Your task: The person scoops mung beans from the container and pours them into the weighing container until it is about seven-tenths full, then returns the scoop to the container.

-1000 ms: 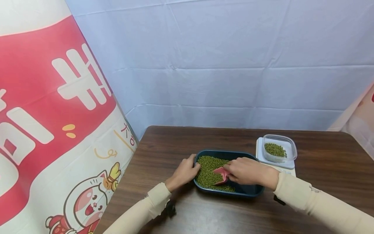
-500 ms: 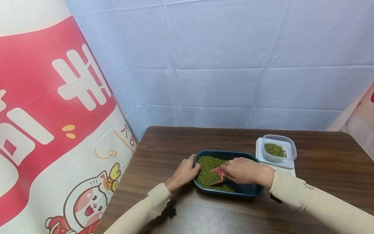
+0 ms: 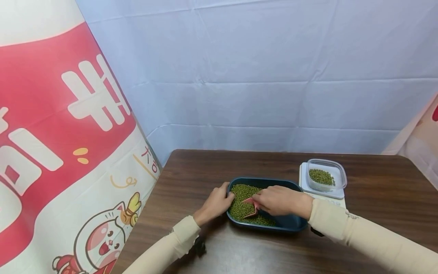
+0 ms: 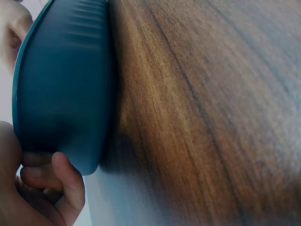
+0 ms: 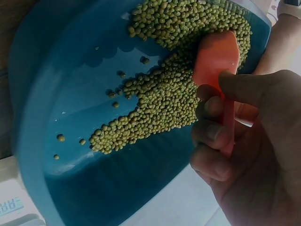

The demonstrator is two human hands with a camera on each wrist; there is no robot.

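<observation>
A pink-red scoop (image 5: 214,59) has its blade in the green mung beans (image 5: 162,96), heaped toward the left of a dark teal plastic tub (image 4: 66,89). My right hand (image 3: 278,200) grips the scoop's handle, fingers wrapped round it and thumb near the base of the blade. At the tub's left end, my left hand (image 3: 215,201) holds the wall, thumb at the rim and curled fingers against the outside. A few loose beans lie scattered on the tub's floor in the right wrist view.
Behind and right of the tub, a white kitchen scale (image 3: 303,179) carries a transparent plastic container (image 3: 343,177) with some mung beans in it. The scale's display (image 5: 10,205) shows at the right wrist view's edge. A pale cloth hangs behind the wooden table (image 3: 198,163).
My right hand has moved left with the scoop, pushing its blade further into the beans. The left hand has stayed on the tub's end.
</observation>
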